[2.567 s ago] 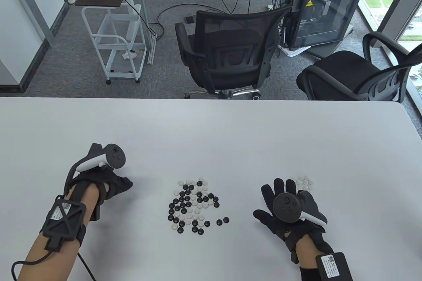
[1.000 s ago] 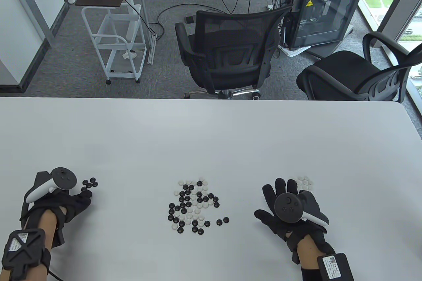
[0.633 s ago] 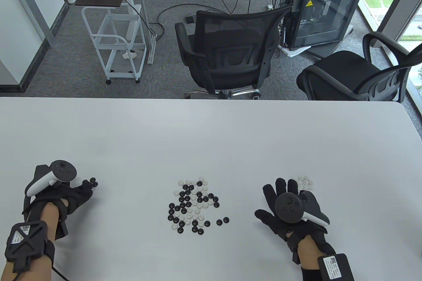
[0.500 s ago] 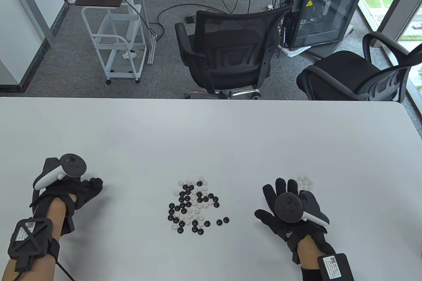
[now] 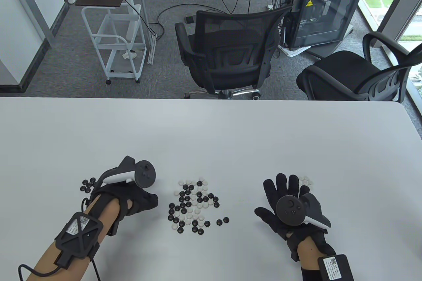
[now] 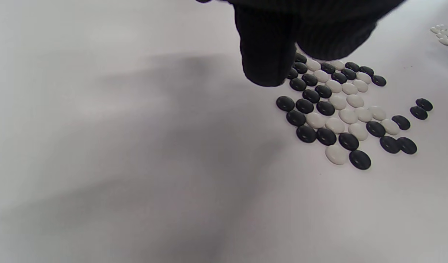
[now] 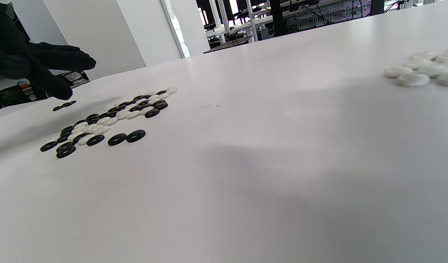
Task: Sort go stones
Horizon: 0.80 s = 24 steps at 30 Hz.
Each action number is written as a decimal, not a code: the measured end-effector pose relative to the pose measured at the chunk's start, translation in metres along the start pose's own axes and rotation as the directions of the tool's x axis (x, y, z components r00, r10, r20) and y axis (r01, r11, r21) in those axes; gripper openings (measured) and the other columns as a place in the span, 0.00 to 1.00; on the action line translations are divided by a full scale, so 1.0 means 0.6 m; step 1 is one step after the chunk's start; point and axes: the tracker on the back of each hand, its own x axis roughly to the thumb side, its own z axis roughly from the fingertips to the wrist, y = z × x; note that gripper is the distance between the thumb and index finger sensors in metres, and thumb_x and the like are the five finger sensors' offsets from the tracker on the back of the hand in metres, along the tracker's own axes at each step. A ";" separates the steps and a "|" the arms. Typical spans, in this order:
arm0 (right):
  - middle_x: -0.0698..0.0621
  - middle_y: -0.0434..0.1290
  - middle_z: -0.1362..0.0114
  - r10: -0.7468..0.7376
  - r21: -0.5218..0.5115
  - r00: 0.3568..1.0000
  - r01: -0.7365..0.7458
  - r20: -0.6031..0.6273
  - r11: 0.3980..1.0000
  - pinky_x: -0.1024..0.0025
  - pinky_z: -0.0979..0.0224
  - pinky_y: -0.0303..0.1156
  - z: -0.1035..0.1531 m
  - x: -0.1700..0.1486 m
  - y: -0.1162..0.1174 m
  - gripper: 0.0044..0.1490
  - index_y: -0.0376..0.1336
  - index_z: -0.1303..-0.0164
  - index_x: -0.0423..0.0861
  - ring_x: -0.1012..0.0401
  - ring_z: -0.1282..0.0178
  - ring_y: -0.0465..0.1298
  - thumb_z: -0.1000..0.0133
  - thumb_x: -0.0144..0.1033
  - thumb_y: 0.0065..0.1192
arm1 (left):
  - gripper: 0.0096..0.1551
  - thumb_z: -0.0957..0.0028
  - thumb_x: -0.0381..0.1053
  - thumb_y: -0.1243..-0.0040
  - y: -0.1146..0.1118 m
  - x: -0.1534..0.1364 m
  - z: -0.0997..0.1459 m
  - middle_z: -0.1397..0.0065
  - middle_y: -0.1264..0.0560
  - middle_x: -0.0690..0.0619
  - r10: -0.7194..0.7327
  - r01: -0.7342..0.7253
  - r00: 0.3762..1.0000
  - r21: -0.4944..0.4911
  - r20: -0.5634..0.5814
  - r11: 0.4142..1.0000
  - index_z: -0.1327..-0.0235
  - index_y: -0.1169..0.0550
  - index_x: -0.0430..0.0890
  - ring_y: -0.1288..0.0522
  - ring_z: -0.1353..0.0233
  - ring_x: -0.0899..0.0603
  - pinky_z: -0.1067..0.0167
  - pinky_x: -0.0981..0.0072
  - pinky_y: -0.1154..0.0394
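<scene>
In the table view, the mixed heap of black and white Go stones is lying on the white bench, and everything here is placed against that heap: the left hand is hovering just to its left with the fingers curled narrow, whether they are holding a stone I cannot tell, while a small cluster of black stones is sitting further left, beyond the wrist; the right hand is resting flat on the bench well to the right of the heap, fingers spread wide and gripping nothing, and a small cluster of white stones is peeking out just past its fingertips. In the left wrist view, the gloved fingers are hanging over the near edge of the heap, bunched close together. In the right wrist view, the heap is lying far to the left, the left hand is hanging above its far side, and the white stones are sitting at the right edge
</scene>
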 end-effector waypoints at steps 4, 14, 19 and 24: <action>0.13 0.25 0.23 0.003 0.006 1.000 -0.003 -0.008 1.000 0.16 0.42 0.23 0.001 0.000 0.000 0.57 0.32 0.15 0.24 0.21 0.33 0.21 0.35 0.53 0.41 | 0.34 0.41 0.63 0.54 -0.006 0.030 -0.023 0.15 0.67 0.36 -0.030 0.030 0.999 -0.022 0.037 0.999 0.20 0.29 0.59 0.74 0.23 0.23 0.42 0.15 0.70; 0.13 0.25 0.23 -0.010 0.018 1.000 0.011 -0.010 1.000 0.15 0.42 0.24 0.002 -0.003 -0.001 0.57 0.32 0.15 0.24 0.20 0.33 0.22 0.35 0.53 0.41 | 0.35 0.43 0.62 0.55 -0.041 0.007 -0.043 0.18 0.72 0.37 -0.082 0.079 0.996 -0.073 -0.036 0.994 0.18 0.38 0.63 0.77 0.25 0.25 0.42 0.15 0.73; 0.13 0.25 0.23 -0.019 0.024 1.000 0.020 -0.014 1.000 0.15 0.42 0.24 0.004 -0.005 -0.002 0.57 0.32 0.15 0.23 0.20 0.33 0.22 0.35 0.53 0.41 | 0.34 0.42 0.61 0.54 -0.061 -0.083 -0.002 0.17 0.71 0.37 0.007 -0.018 0.987 -0.070 -0.163 0.997 0.19 0.37 0.63 0.77 0.25 0.25 0.42 0.15 0.73; 0.13 0.25 0.23 -0.022 0.029 1.000 0.022 -0.011 0.999 0.14 0.41 0.24 0.003 -0.006 -0.003 0.57 0.33 0.15 0.23 0.20 0.33 0.22 0.35 0.53 0.41 | 0.33 0.42 0.61 0.53 -0.089 -0.193 0.051 0.17 0.71 0.37 0.136 -0.156 0.942 -0.042 -0.308 0.987 0.19 0.34 0.62 0.77 0.25 0.25 0.42 0.15 0.73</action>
